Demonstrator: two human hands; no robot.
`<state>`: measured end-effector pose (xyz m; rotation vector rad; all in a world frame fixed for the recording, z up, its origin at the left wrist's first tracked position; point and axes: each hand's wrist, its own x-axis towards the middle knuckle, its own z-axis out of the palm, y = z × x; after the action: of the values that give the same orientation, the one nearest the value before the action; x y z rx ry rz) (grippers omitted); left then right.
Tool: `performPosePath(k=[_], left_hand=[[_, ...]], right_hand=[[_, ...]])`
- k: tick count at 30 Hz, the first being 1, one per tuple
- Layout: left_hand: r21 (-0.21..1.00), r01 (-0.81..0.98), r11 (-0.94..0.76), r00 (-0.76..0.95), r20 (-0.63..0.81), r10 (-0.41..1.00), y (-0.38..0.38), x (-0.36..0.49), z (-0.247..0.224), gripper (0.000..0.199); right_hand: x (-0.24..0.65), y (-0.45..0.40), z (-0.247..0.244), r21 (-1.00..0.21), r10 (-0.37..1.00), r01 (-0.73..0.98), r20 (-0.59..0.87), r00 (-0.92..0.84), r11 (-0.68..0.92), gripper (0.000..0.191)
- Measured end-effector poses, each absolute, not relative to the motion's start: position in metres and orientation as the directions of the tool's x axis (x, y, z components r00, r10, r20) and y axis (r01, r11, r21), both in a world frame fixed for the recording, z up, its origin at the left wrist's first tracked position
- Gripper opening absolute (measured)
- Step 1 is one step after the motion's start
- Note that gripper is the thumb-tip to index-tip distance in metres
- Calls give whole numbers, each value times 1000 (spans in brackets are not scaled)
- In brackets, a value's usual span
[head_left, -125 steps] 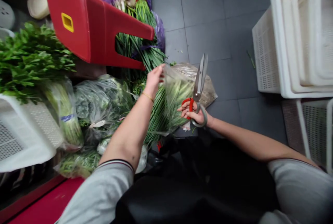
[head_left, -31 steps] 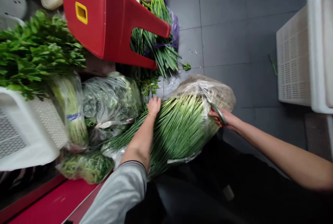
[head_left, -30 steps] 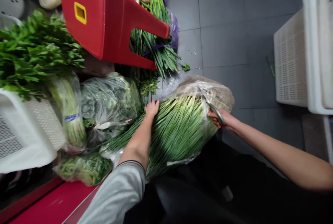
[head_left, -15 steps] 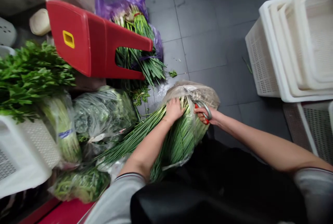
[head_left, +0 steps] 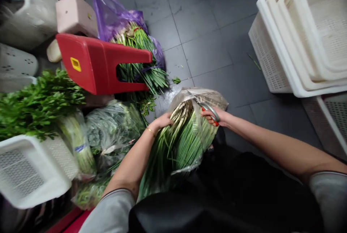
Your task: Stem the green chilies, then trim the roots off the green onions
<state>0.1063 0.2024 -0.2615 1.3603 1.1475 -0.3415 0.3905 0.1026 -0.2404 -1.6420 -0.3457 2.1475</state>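
Note:
A clear plastic bag (head_left: 221, 98) lies open in front of me, full of long green scallions (head_left: 191, 142) with pale root ends toward the top. At the bundle's left side, my left hand (head_left: 163, 120) is closed round some scallion stalks near their pale ends; its fingertips are partly hidden. My right hand (head_left: 217, 116) is closed on a pair of scissors (head_left: 213, 112) with red and grey handles, blades pointing up and left over the bag's edge. The right fingers also rest against the bag's plastic.
A red stool (head_left: 94, 59) lies on its side beside a purple bag (head_left: 105, 5) of greens. Bagged vegetables (head_left: 114, 124), leafy greens (head_left: 40, 99) and a white basket (head_left: 59, 178) are on the left. Stacked white baskets (head_left: 273, 52) stand right on the tiled floor (head_left: 206, 48).
My left hand has moved left and slightly down, spreading the stalks and baring more pale root ends. The right hand keeps the scissors in nearly the same place. The view has shifted.

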Motion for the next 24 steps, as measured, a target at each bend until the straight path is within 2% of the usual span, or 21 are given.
performPosePath(k=[3, 6, 11, 13, 16, 18, 21, 24], left_hand=[[500, 632, 592, 403, -865, 300, 172, 61, -231, 53], [509, 485, 711, 337, -859, 385, 144, 31, -213, 60], [584, 378, 719, 264, -812, 520, 122, 28, -207, 68], [627, 368, 686, 274, -778, 565, 115, 33, -205, 70], [653, 372, 660, 272, -756, 596, 104, 35, -198, 69], [627, 387, 676, 260, -778, 572, 98, 33, -192, 62], [607, 436, 664, 263, -792, 551, 90, 29, -184, 49], [620, 439, 650, 290, -783, 551, 85, 33, -184, 45]], right_hand=[[393, 91, -246, -503, 491, 49, -858, -153, -863, 45], [400, 65, -246, -526, 502, 159, -848, -168, -836, 54], [429, -7, -235, -629, 592, 27, -744, -310, -777, 53], [442, -35, -231, -626, 576, 134, -768, -280, -768, 46], [456, -64, -220, -476, 469, 440, -873, -134, -761, 33], [457, -70, -208, -440, 478, 541, -875, -78, -717, 26], [442, -51, -183, -539, 542, 512, -825, -160, -669, 20], [414, 10, -164, -657, 629, 407, -745, -222, -635, 30]])
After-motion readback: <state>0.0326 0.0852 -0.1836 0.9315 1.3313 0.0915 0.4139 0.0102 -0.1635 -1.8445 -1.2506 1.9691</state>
